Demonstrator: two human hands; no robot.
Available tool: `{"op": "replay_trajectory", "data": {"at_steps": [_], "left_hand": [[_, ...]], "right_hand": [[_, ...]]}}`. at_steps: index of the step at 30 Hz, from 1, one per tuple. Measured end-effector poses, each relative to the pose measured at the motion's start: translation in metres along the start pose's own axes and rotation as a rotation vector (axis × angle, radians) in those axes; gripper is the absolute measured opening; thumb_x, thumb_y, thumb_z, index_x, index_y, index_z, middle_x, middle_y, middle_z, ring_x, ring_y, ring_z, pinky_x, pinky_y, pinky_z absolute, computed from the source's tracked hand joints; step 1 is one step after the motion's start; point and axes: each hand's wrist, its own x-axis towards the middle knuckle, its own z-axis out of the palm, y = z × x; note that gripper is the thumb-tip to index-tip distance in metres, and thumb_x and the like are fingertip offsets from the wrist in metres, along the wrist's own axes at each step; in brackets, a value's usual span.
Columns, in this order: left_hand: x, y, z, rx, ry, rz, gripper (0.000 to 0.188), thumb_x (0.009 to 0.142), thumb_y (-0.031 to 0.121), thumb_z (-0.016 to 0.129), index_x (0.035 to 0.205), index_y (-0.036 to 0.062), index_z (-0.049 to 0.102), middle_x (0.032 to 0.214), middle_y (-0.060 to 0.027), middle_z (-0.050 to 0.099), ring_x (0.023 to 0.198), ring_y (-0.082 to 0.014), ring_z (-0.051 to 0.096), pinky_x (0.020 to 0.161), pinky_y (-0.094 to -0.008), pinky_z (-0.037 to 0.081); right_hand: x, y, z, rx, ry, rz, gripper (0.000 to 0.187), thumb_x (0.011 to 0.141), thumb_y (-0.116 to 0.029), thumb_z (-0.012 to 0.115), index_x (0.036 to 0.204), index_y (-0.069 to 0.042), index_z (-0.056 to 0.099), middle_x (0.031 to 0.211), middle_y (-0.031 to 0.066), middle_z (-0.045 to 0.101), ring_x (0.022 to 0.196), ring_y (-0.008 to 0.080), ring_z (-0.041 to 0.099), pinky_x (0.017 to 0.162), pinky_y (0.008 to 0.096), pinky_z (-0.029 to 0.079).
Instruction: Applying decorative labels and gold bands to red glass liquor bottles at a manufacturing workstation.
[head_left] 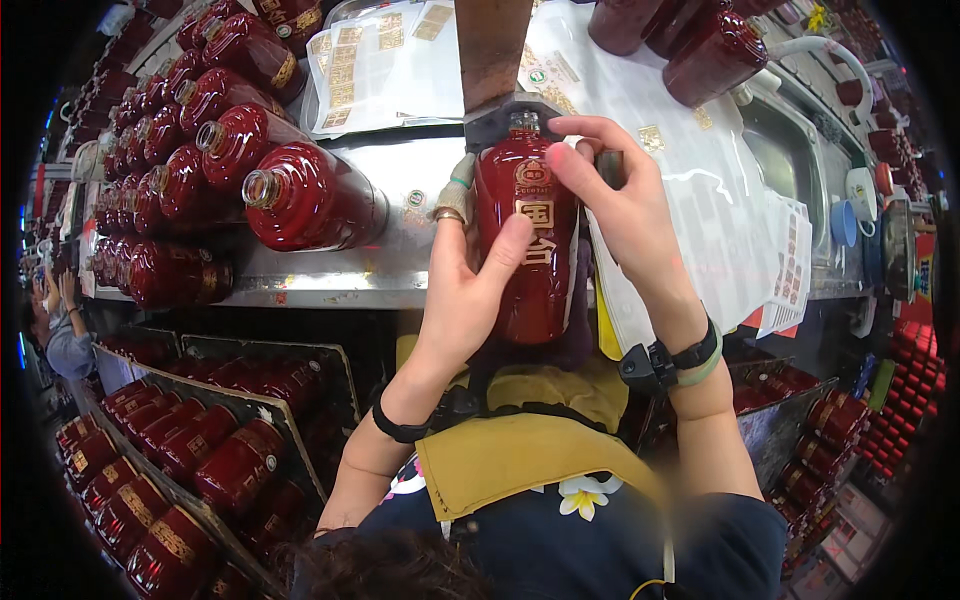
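Note:
A dark red glass bottle (533, 300) with gold lettering lies in front of me, its clear threaded neck pointing away. My left hand (458, 295) is closed on its left side, thumb across the front and a cloth covering on a fingertip. My right hand (640, 215) is at the bottle's upper right, with thumb and forefinger apart. The thumb tip is by the emblem and the forefinger is near the neck. Whether these tips touch the glass, I cannot tell. The remaining right fingers are partly hidden.
Several red bottles (315, 200) crowd the metal bench at left; more bottles (715, 60) stand at far right. Gold sticker sheets (360, 60) lie beyond the bench, and white sheeting (690, 220) covers the right. Partitioned bins (230, 390) of bottles flank me below. A metal sink (790, 150) is at right.

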Motion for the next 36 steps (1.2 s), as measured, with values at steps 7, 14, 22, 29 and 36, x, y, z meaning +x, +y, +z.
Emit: {"op": "replay_trajectory", "data": {"at_steps": [7, 14, 22, 29, 36], "left_hand": [[0.011, -0.002, -0.005, -0.077, 0.0, 0.025, 0.062, 0.105, 0.017, 0.059, 0.155, -0.0041, 0.028, 0.147, -0.0166, 0.05, 0.133, -0.0211, 0.051, 0.11, -0.0355, 0.044], [0.012, -0.005, -0.005, -0.041, 0.014, 0.041, 0.066, 0.104, 0.016, 0.061, 0.157, -0.0041, 0.026, 0.149, -0.0169, 0.048, 0.134, -0.0208, 0.05, 0.112, -0.0358, 0.043], [0.012, -0.001, -0.004, -0.051, 0.02, 0.024, 0.065, 0.104, 0.014, 0.061, 0.156, -0.0042, 0.028, 0.148, -0.0171, 0.048, 0.133, -0.0209, 0.051, 0.111, -0.0356, 0.043], [0.012, -0.003, -0.005, -0.029, 0.031, 0.042, 0.065, 0.103, 0.013, 0.062, 0.156, -0.0049, 0.029, 0.148, -0.0181, 0.048, 0.134, -0.0215, 0.051, 0.111, -0.0358, 0.043], [0.014, -0.005, -0.005, -0.005, 0.026, 0.065, 0.065, 0.103, 0.014, 0.063, 0.155, -0.0057, 0.029, 0.149, -0.0185, 0.047, 0.135, -0.0218, 0.05, 0.113, -0.0364, 0.042]], "right_hand": [[-0.034, 0.009, 0.005, 0.089, 0.009, 0.073, 0.051, 0.092, -0.018, 0.079, 0.136, -0.005, 0.058, 0.081, -0.009, 0.045, 0.071, 0.0009, 0.04, 0.064, 0.0173, 0.033], [-0.032, 0.007, 0.004, 0.067, 0.015, 0.08, 0.054, 0.09, -0.018, 0.08, 0.137, -0.005, 0.057, 0.081, -0.0089, 0.042, 0.071, 0.0013, 0.04, 0.063, 0.0178, 0.033], [-0.023, 0.005, 0.007, 0.115, 0.042, 0.164, 0.046, 0.091, -0.021, 0.08, 0.127, -0.002, 0.059, 0.079, -0.0093, 0.04, 0.07, 0.0009, 0.037, 0.061, 0.0181, 0.031], [-0.021, 0.002, 0.004, 0.121, 0.008, 0.187, 0.045, 0.091, -0.017, 0.079, 0.128, -0.002, 0.057, 0.083, -0.0067, 0.044, 0.073, 0.003, 0.042, 0.065, 0.0184, 0.037], [0.005, -0.027, -0.012, -0.314, 0.1, -0.466, 0.029, 0.092, 0.004, 0.063, 0.12, 0.0, 0.057, 0.097, 0.0132, 0.065, 0.09, 0.024, 0.066, 0.08, 0.0328, 0.053]]}}
